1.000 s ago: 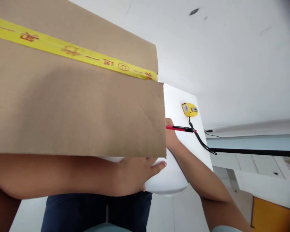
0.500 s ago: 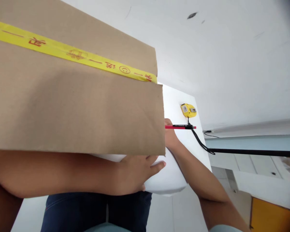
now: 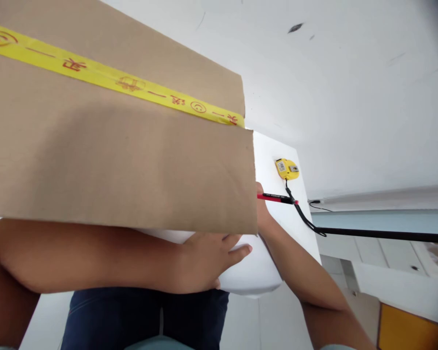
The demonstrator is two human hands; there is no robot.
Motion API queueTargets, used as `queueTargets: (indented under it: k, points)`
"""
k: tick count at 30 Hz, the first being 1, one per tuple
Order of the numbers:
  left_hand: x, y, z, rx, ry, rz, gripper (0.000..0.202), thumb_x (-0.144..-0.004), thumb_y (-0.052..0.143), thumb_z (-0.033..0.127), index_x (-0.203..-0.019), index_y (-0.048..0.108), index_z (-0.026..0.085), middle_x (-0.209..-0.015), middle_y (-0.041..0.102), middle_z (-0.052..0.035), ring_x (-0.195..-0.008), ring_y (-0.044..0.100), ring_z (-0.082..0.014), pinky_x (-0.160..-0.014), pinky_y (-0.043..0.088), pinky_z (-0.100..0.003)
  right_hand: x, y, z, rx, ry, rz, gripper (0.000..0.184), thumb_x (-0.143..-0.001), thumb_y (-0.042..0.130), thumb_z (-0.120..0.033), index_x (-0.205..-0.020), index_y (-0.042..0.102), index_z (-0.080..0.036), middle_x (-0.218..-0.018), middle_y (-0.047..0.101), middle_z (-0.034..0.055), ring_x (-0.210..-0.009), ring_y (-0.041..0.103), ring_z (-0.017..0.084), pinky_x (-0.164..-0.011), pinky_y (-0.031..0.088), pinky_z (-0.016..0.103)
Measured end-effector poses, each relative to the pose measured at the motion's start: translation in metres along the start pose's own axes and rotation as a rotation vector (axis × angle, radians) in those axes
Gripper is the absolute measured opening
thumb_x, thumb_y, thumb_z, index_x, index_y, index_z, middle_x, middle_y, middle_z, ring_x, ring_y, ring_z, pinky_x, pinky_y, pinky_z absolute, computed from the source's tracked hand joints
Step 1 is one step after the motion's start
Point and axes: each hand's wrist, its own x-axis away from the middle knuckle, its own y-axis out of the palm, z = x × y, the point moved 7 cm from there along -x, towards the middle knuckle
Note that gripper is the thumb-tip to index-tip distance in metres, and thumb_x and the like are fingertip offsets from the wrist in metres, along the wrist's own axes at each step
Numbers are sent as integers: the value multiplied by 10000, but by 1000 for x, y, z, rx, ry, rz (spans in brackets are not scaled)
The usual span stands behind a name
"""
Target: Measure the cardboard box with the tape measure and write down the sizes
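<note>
At the left, much of the view is filled by brown cardboard (image 3: pixel 131 180), matte and straight-edged, crossed by glossy yellow tape (image 3: pixel 109 78) printed in red. Just below it, the left hand (image 3: pixel 208 260) is laid with fingers parted on a smooth white sheet (image 3: pixel 253 272), partly hidden by the cardboard; for good work, the sheet is best kept pressed flat. Farther right, a slim red-and-black pencil (image 3: pixel 277 198) is seen against the right hand (image 3: pixel 264 214); it seems to be held, but the fingers are hidden, so the grip cannot be told. A light, steady hold would serve best. Beyond, a rounded yellow tape measure (image 3: pixel 287 169) is rested on the white surface (image 3: pixel 272 146).
</note>
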Motion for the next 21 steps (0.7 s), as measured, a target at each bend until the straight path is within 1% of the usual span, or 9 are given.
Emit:
queueTargets:
  k: [2, 5, 7, 11, 14, 18, 21]
  points:
    - [0, 0, 0, 7, 5, 10, 968, -754, 764, 583, -1565, 342, 267, -1677, 256, -105, -1543, 77, -438, -1158, 219, -651, -1, 1, 0, 0, 3, -21, 222, -858, 511, -274, -638, 491, -253, -596, 545, -18, -575, 526, 167, -557, 454, 307]
    - [1, -2, 1, 10, 14, 3, 970, -757, 770, 573, -1567, 339, 258, -1682, 241, -112, -1542, 86, -440, -1158, 229, -644, -3, -1, 0, -15, 34, 8, 212, -839, 526, -254, -630, 496, -249, -580, 542, -24, -563, 526, 160, -556, 446, 305]
    - [1, -4, 1, 12, 9, -16, 979, -755, 779, 563, -1571, 335, 255, -1685, 234, -113, -1541, 93, -442, -1156, 240, -639, -4, -1, -1, -26, 29, 5, 206, -828, 526, -235, -624, 495, -244, -578, 547, -27, -550, 521, 152, -549, 437, 301]
    - [2, -7, 0, 20, 7, -11, 969, -761, 778, 556, -1571, 338, 258, -1686, 234, -110, -1545, 94, -432, -1161, 253, -622, -4, -1, -1, -38, 31, 9, 211, -813, 535, -199, -613, 482, -240, -581, 556, -22, -557, 531, 154, -550, 444, 301]
    - [1, -7, 0, 15, 14, -23, 961, -765, 774, 559, -1569, 342, 256, -1684, 238, -112, -1546, 98, -430, -1164, 251, -618, -4, -3, 0, -40, 39, 29, 227, -825, 534, -212, -607, 475, -242, -573, 547, -17, -544, 514, 156, -532, 434, 304]
    - [1, -6, 0, 16, 13, 1, 962, -760, 774, 561, -1565, 348, 252, -1683, 239, -118, -1543, 92, -439, -1161, 237, -630, -4, -1, -1, -28, 32, -17, 215, -822, 531, -232, -612, 488, -246, -581, 553, -10, -570, 536, 168, -549, 444, 310]
    - [1, -3, 0, 6, 14, -6, 969, -764, 764, 568, -1572, 329, 257, -1685, 234, -109, -1540, 100, -441, -1156, 230, -636, -3, -1, 0, -25, 38, -14, 200, -823, 530, -239, -624, 512, -245, -590, 561, -10, -575, 540, 167, -554, 444, 309]
